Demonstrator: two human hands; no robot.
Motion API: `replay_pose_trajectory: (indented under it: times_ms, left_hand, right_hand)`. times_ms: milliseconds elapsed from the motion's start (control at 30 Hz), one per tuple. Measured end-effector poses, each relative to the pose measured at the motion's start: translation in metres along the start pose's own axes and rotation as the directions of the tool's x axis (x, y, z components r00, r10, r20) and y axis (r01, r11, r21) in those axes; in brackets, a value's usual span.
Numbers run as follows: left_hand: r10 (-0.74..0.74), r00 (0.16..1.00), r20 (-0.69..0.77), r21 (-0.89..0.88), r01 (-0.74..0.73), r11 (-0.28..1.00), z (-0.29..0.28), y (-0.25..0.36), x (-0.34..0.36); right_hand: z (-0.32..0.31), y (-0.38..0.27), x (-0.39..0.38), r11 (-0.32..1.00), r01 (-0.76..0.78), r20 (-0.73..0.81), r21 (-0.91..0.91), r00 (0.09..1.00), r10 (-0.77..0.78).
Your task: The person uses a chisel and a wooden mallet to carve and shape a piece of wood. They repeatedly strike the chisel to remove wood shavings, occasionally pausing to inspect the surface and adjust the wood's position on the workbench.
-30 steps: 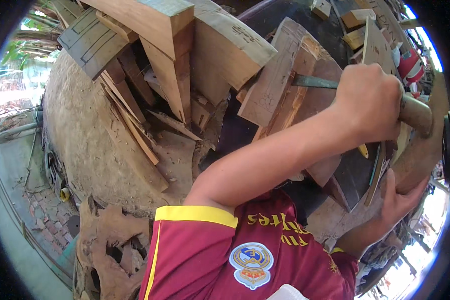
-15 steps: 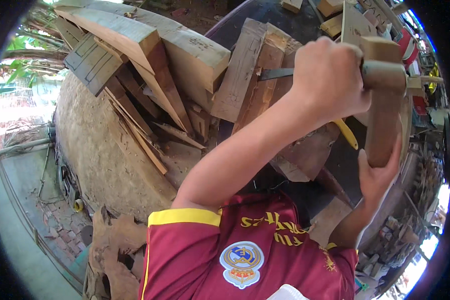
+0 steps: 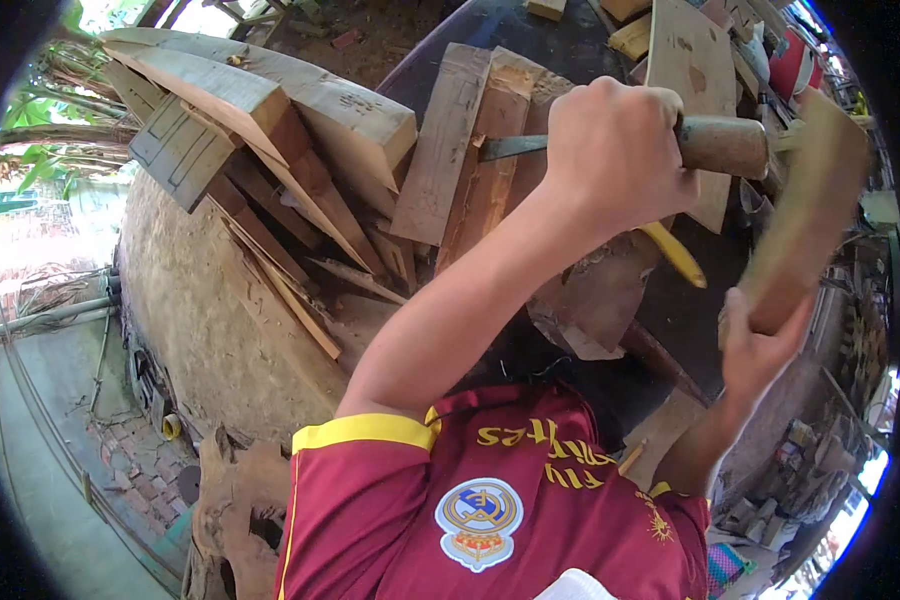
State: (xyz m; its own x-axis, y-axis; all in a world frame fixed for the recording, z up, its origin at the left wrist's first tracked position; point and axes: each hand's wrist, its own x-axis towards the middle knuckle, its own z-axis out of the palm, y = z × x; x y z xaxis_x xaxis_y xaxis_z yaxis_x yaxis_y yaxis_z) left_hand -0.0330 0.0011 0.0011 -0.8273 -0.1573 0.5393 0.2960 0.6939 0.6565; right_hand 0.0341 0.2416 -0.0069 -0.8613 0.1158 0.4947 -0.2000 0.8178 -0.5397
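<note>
My left hand (image 3: 615, 150) is closed round a chisel, its arm crossing the middle of the view. The chisel's thick handle (image 3: 725, 145) sticks out to the right of the fist. Its flat metal blade (image 3: 515, 147) points left, the tip at the recessed, rough-cut brown strip of a wooden workpiece (image 3: 490, 165). At the right, my right hand (image 3: 762, 345) grips the lower end of a wooden block (image 3: 805, 215). The block is tilted, slightly blurred, and apart from the handle's end. The fingers behind the block are partly hidden.
Large timber beams (image 3: 340, 110) and thin offcuts lean at the left beside a rough tan surface (image 3: 180, 270). A yellow handle (image 3: 673, 255) lies below the chisel on the dark bench. Boards (image 3: 692, 90) and a red-and-white object (image 3: 792, 65) stand at the far right.
The wooden block in my right hand has swung right, away from the chisel handle's end, and now tilts. My left hand still holds the chisel against the workpiece; the whole view has shifted slightly.
</note>
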Motion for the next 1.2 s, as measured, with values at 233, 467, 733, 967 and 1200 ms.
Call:
replay_pose_trajectory:
  times_ms: [233, 467, 733, 967, 1200]
  left_hand:
    - [0.011, 1.0, 0.015, -0.017, -0.011, 1.0, 0.004, 0.006, 0.002]
    - [0.018, 0.999, 0.036, 0.072, -0.02, 0.997, 0.007, 0.002, -0.001]
    - [0.009, 0.996, 0.094, 0.13, -0.021, 0.991, 0.006, 0.002, -0.003]
    - [0.102, 0.98, 0.17, -0.084, -0.089, 0.993, 0.001, 0.018, -0.014]
    - [-0.023, 0.986, -0.167, -0.474, -0.06, 0.879, -0.046, 0.018, -0.013]
  right_hand:
    - [-0.017, 0.011, 0.01, 0.764, -0.201, -0.265, 0.613, 0.859, 0.438]
    - [0.019, -0.011, -0.036, 0.98, -0.09, 0.163, 0.179, 0.985, 0.06]
    - [0.003, 0.015, -0.051, 0.911, -0.289, -0.006, 0.296, 0.953, 0.304]
    - [0.012, 0.006, -0.059, 0.875, -0.314, 0.122, 0.367, 0.949, 0.289]
    - [0.011, -0.006, -0.046, 0.835, -0.264, 0.288, 0.483, 0.948, 0.133]
